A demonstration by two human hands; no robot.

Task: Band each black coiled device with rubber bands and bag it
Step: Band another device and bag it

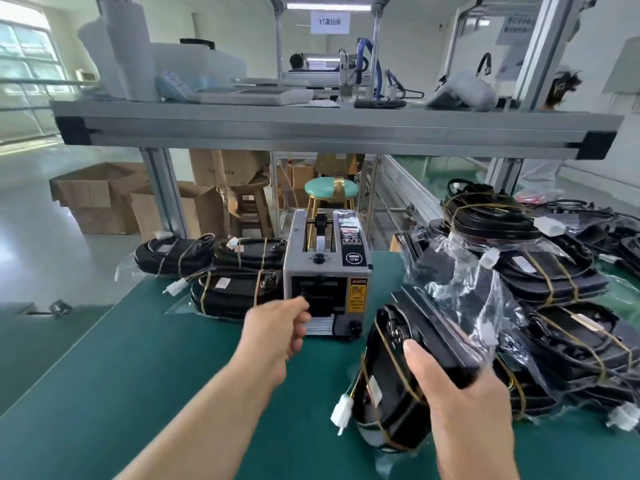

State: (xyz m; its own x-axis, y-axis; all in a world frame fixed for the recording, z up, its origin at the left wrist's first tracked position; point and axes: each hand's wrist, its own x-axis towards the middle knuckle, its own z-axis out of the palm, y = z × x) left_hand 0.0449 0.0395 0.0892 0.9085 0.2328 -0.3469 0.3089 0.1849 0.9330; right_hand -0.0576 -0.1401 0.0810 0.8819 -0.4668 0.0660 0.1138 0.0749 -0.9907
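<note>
R fingers [414, 353] gripping black device [391, 403], L fingers [297, 309] curled at dispenser [322, 271], hold unclear, CAUTION label [357, 295]

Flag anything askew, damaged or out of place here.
Nothing looks spilled or broken. The pile of banded devices on the right is heaped unevenly, units tilted over one another, while the bagged devices at left lie flat. The green stool has yellowish tape across its seat.

Under the long grey aluminium shelf beam [329, 129] you see a round teal stool [330, 188]; lower left of it, brown cardboard boxes [93, 199] on pale glossy floor [41, 244].
</note>
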